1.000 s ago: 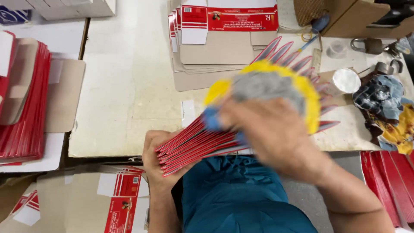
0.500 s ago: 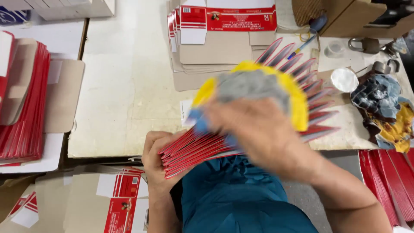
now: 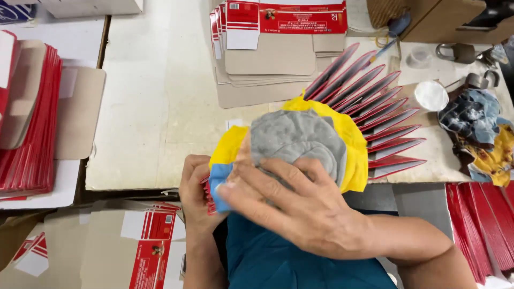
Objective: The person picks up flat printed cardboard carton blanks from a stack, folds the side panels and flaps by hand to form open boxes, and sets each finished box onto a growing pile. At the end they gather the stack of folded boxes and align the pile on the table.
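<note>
My right hand (image 3: 300, 208) grips a bunched rag (image 3: 300, 142) of grey, yellow and blue cloth and presses it down on a fanned stack of red flat cartons (image 3: 375, 107). The fan spreads out to the upper right over the pale table (image 3: 150, 107). My left hand (image 3: 194, 195) clamps the near end of that fan at the table's front edge, fingers wrapped around it. The rag hides most of the fan's middle.
A pile of flat brown and red cartons (image 3: 267, 59) lies at the back. Red carton stacks stand at the left (image 3: 29, 144) and lower right (image 3: 482, 225). A white roll (image 3: 431, 96), crumpled rags (image 3: 479, 126) and metal padlocks (image 3: 455, 52) sit right. More flat cartons (image 3: 144, 246) lie below.
My right hand has drawn the rag back toward me and to the left along the fan, uncovering more of the red carton tips. My left hand keeps its grip.
</note>
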